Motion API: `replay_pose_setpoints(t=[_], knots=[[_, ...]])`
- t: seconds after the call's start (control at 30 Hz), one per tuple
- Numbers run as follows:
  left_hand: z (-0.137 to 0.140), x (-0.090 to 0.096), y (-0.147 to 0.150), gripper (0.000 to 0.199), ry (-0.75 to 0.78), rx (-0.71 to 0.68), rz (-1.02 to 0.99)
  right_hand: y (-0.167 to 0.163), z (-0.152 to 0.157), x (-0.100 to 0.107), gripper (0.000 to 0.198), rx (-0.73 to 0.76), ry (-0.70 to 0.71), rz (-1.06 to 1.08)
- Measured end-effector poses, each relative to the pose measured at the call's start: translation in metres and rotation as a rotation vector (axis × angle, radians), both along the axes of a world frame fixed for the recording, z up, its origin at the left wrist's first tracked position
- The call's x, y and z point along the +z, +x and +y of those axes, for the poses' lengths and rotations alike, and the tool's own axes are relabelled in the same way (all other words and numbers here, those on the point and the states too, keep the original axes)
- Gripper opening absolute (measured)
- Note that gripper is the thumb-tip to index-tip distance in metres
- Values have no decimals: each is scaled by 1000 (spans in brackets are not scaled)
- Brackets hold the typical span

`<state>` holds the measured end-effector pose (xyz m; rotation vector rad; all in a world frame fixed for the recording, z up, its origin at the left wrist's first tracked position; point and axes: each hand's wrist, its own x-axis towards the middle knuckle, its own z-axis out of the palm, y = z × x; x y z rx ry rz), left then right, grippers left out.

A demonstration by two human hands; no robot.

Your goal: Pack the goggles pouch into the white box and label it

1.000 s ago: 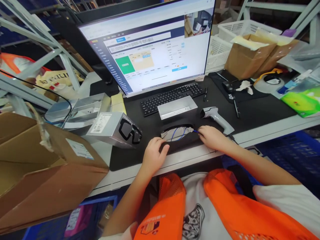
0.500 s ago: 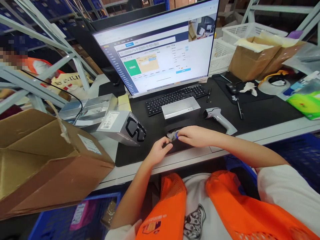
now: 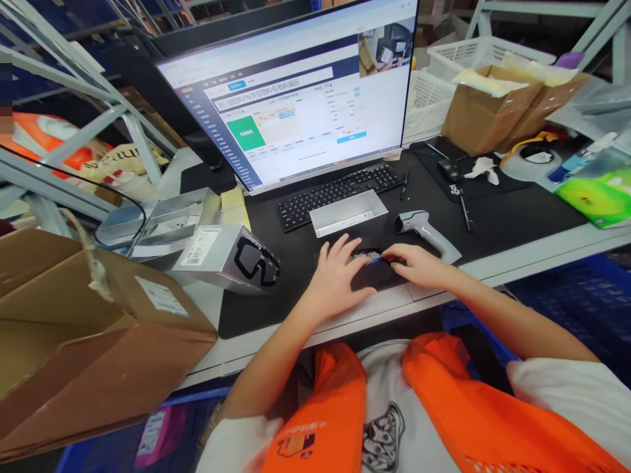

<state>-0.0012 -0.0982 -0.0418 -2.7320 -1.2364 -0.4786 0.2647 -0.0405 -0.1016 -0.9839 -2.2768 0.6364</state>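
My left hand (image 3: 336, 279) is over the black desk mat with its fingers spread, the fingertips close to a small dark item with a shiny blue edge (image 3: 369, 257). Its kind is hard to make out, since it is small and partly covered. My right hand (image 3: 419, 264) is closed, its fingers pinching the right end of this item. Just beyond the hands is an open, shallow silver box part (image 3: 349, 214). A silver box printed with black goggles (image 3: 231, 258) stands to the left. Right of the box part, a grey barcode scanner (image 3: 426, 233) lies on the mat.
A monitor (image 3: 315, 112) and black keyboard (image 3: 340, 192) stand behind the hands. An open cardboard carton (image 3: 162, 355) fills the left. At the right are a mouse (image 3: 450, 171), a tape roll (image 3: 530, 161), brown boxes (image 3: 486, 112) and white baskets (image 3: 428, 108).
My left hand has opened from its curled hold and spread its fingers. Both hands and the small item have shifted to the right. The view has turned slightly.
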Motion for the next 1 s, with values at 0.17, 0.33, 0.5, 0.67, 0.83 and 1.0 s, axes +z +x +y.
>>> replay_pose_setpoints(t=[0.17, 0.33, 0.5, 0.67, 0.83, 1.0], knots=[[28, 10, 26, 76, -196, 75, 302, -3, -8, 3, 56, 0, -33, -202], [36, 16, 25, 60, -158, 68, 271, 7, 9, -4, 43, -81, 160, -135], [30, 13, 14, 51, -55, -38, 59, -12, 14, -12, 27, -19, 186, -352], [22, 7, 2, 78, -59, 25, -29, -6, 18, 15, 20, 8, 44, -489], [26, 10, 14, 98, -233, 135, 162, -8, 21, 64, 36, 150, -384, -347], [37, 1, 19, 65, -172, 146, 98, -63, -3, 96, 22, 113, 144, -259]])
